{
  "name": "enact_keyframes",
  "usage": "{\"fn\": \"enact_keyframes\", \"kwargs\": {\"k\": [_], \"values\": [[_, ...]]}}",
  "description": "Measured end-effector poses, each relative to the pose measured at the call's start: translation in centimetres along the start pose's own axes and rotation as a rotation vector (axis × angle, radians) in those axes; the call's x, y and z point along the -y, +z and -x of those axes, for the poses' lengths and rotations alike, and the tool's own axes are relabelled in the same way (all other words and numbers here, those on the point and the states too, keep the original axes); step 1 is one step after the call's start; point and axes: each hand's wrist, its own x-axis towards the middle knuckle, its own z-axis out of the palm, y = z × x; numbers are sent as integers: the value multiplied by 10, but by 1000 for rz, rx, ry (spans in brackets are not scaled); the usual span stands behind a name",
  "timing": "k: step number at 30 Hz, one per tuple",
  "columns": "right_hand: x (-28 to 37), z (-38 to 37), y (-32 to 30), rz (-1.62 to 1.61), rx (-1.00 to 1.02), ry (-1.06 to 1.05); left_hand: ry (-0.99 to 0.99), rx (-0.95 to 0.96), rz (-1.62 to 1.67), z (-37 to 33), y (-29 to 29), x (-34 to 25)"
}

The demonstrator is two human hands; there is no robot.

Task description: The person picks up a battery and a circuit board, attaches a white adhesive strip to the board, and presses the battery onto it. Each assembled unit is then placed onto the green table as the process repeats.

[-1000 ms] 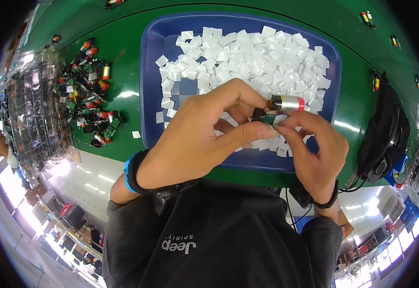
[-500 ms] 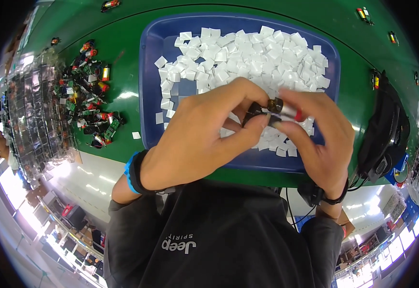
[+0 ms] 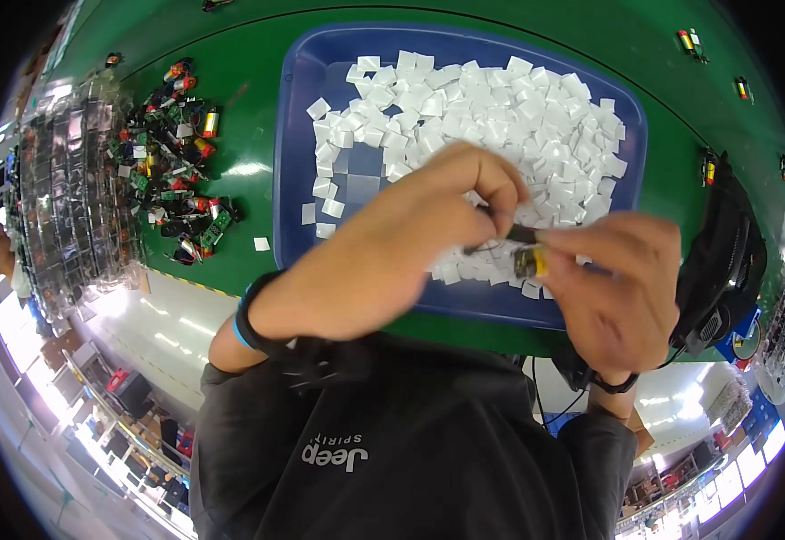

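Over the blue tray (image 3: pixel 282 171), my right hand (image 3: pixel 622 288) pinches a small cylindrical battery assembly (image 3: pixel 529 263). Its yellow and dark cylinder sticks out under the fingers, and a dark strip (image 3: pixel 524 235) lies at the fingertips. My left hand (image 3: pixel 419 229) is closed, fingertips bent together just left of that strip. Dark thin wires (image 3: pixel 480 247) show beneath the left fingers. Whatever the left fingers pinch is hidden and blurred. Many white square pieces (image 3: pixel 464 99) fill the tray beneath both hands.
A heap of battery assemblies with green boards (image 3: pixel 181 171) lies left of the tray, beside stacked clear blister trays (image 3: pixel 68 180). One loose white square (image 3: pixel 261 244) sits near the heap. At right are a black bag (image 3: pixel 721 261) and several scattered battery assemblies (image 3: pixel 708 168).
My right hand has moved slightly right and down, and the battery has turned in it. The left fingers have drawn up off the dark part they pinched. The view has shifted a little.
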Motion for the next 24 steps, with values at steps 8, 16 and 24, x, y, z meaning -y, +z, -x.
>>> {"fn": "enact_keyframes", "kwargs": {"k": [8,16,24], "values": [[1,4,0,186,1,-111,-189,152,378,5,3,-18],[-5,5,-1,203,19,-195,-191,106,329,9,8,-11],[9,1,-2,212,4,-159,-202,171,234,8,4,-5]]}}
